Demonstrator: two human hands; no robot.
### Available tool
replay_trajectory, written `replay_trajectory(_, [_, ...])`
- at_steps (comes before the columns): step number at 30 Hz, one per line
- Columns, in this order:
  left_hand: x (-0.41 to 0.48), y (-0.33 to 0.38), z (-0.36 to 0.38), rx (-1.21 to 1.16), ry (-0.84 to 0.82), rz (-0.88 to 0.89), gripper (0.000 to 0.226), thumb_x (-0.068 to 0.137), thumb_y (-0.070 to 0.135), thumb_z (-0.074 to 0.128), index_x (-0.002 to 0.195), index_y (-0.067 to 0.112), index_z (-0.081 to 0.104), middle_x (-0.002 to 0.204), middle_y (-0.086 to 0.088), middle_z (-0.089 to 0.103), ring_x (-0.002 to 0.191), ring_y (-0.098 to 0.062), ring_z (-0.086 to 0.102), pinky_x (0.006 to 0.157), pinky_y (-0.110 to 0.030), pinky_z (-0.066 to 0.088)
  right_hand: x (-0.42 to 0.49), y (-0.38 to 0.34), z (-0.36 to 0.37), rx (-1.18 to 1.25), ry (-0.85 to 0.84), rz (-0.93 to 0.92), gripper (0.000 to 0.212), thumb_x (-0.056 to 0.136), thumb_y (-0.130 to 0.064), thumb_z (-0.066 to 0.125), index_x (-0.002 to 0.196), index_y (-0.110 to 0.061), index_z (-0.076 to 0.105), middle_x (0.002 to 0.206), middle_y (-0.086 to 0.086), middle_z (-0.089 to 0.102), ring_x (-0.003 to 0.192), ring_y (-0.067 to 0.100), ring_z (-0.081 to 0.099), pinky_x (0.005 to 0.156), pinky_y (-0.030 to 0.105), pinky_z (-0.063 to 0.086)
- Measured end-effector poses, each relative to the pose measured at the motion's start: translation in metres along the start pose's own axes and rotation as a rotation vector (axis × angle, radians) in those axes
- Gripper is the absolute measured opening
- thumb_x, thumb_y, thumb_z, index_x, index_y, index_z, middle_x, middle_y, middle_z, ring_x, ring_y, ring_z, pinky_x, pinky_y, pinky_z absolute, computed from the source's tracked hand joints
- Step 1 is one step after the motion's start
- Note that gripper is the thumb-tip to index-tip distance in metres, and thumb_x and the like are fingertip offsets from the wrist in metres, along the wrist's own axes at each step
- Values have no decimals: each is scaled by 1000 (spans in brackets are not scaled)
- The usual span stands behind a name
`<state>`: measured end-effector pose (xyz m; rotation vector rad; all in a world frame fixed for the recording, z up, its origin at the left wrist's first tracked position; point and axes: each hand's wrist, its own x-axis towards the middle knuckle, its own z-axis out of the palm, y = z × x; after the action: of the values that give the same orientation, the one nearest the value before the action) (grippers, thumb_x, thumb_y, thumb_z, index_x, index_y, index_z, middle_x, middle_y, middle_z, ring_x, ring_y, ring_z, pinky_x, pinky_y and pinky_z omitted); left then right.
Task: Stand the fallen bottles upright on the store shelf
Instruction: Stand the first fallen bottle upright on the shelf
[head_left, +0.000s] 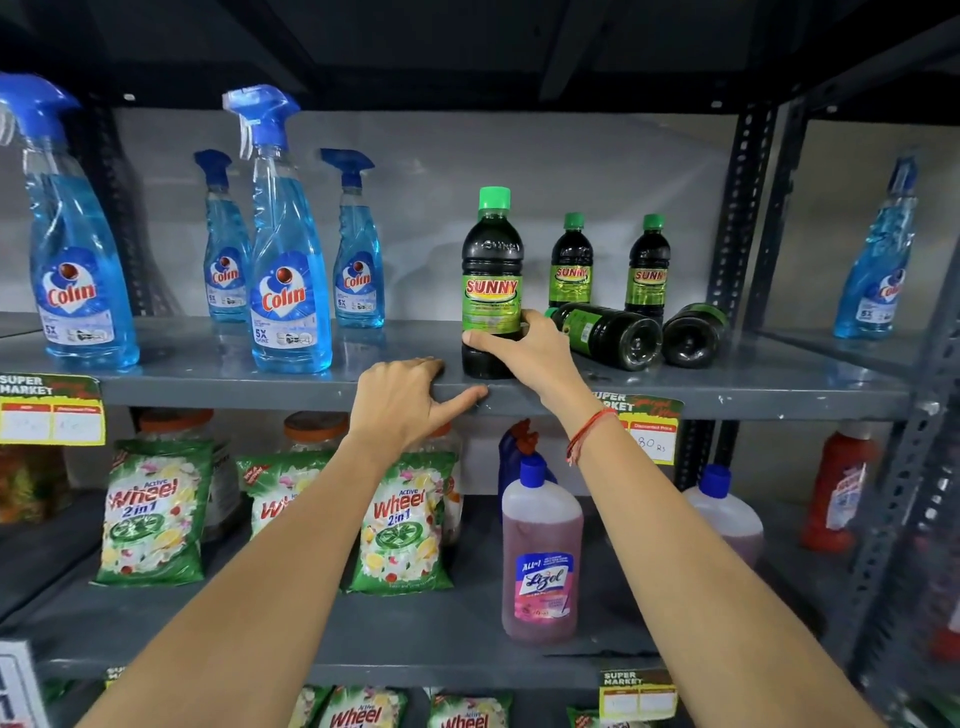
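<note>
- Head view: a Sunny bottle stands upright near the front edge of the grey shelf, the right hand wrapped around its lower body, thumb across the front.
- Just right of it, two fallen bottles lie on their sides, bases forward; two more stand behind.
- The risk, as judged here: a careless release or a knock from the withdrawing wrist could topple the bottle off the edge.
- The left hand braces on the shelf lip, fingers curled over it, holding nothing else; both arms reach up and forward.
</note>
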<state>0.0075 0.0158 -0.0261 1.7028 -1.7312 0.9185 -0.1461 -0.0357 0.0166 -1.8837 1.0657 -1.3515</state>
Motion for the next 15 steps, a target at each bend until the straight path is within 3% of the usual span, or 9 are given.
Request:
replay_trajectory(2, [0, 0, 0, -8, 7, 7, 95, 72, 83, 10, 93, 13, 70, 82, -7, 74, 76, -27, 67, 61, -32, 47, -1, -1, -1, -6, -7, -6, 50, 72, -38, 79, 113, -16, 63, 113, 2, 68, 99, 13, 58, 83, 23, 42])
replay_trajectory(7, [0, 2, -2, -5, 3, 10, 86, 74, 79, 19, 89, 12, 71, 79, -8, 74, 74, -29, 68, 59, -31, 47, -1, 1, 1, -41, 15, -7, 55, 70, -42, 78, 115, -16, 60, 117, 4, 67, 113, 20, 59, 99, 34, 47])
replay_trajectory(15, [0, 2, -3, -4, 4, 29, 96, 72, 83, 11, 102, 12, 69, 92, -10, 74, 84, -31, 67, 65, -33, 48, -6, -4, -2, -21, -36, -2, 61, 71, -40, 79, 119, -12, 56, 120, 5, 65, 113, 20, 59, 93, 29, 47])
